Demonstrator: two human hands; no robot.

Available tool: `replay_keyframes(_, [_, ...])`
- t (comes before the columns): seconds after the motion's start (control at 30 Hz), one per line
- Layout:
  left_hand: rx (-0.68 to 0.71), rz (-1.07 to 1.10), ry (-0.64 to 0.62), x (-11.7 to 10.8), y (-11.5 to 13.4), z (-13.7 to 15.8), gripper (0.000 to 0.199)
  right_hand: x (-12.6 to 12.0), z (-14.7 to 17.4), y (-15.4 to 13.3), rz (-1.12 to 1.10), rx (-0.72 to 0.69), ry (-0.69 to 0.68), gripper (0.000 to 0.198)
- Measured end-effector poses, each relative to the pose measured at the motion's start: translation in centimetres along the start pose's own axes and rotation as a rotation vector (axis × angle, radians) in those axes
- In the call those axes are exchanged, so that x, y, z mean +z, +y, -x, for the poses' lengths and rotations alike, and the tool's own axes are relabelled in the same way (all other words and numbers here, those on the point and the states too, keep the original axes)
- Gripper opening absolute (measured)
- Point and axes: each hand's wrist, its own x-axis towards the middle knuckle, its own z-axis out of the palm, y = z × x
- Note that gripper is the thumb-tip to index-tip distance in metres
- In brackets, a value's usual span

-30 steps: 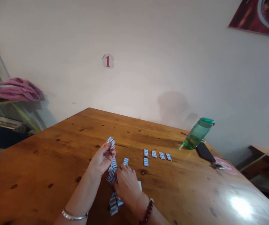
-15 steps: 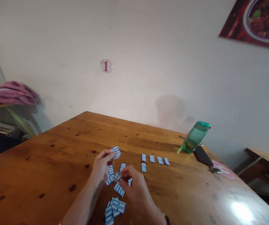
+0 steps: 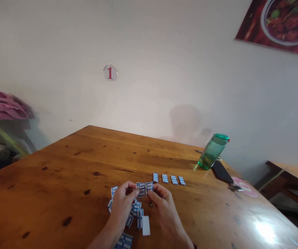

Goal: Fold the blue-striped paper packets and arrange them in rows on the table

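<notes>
At the near edge of our view, a cluster of blue-and-white striped cards [image 3: 123, 241] lies on a brown wooden counter [image 3: 61, 180]. Just beyond it, 1 blank white card [image 3: 146, 225] lies beside a loose heap of striped cards [image 3: 137, 209], partly hidden by our left hand [image 3: 123, 200]. Above the counter, our left grip pinches a striped card [image 3: 140, 187] between thumb and fingers, and our right hand [image 3: 164, 200] has its grip closed on a second card [image 3: 149, 187], held side by side; we cannot tell whether either holds more than 1. Farther on, 4 cards in a row [image 3: 165, 178] lie with gaps between them. Beyond, to the right, are a pink disc [image 3: 245, 187], a flat dark object [image 3: 221, 172] and a lidded green bottle [image 3: 212, 152]. On the far wall [image 3: 149, 45], a round sign [image 3: 110, 73] shows a red 1.
</notes>
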Motion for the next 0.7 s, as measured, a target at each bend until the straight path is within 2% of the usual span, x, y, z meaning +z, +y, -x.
replay_keyframes(0.1, [-0.02, 0.013, 0.001, 0.1, -0.2, 0.0, 0.01, 0.1, 0.0, -0.1, 0.028, -0.003, 0.033, 0.022])
replay_keyframes(0.27, [-0.036, 0.062, 0.029, 0.3, -0.3, 0.1, 0.012, 0.6, 0.2, 0.2, 0.116, -0.099, 0.097, 0.024])
replay_keyframes(0.5, [-0.083, 0.159, -0.007, 0.6, -0.5, 0.2, 0.017, 0.5, -0.4, 1.5, 0.2, -0.183, 0.177, 0.02])
replay_keyframes(0.7, [-0.097, 0.181, -0.042, 0.8, -0.4, 0.4, 0.016, 0.5, -0.5, 1.8, 0.265, -0.219, 0.181, 0.021])
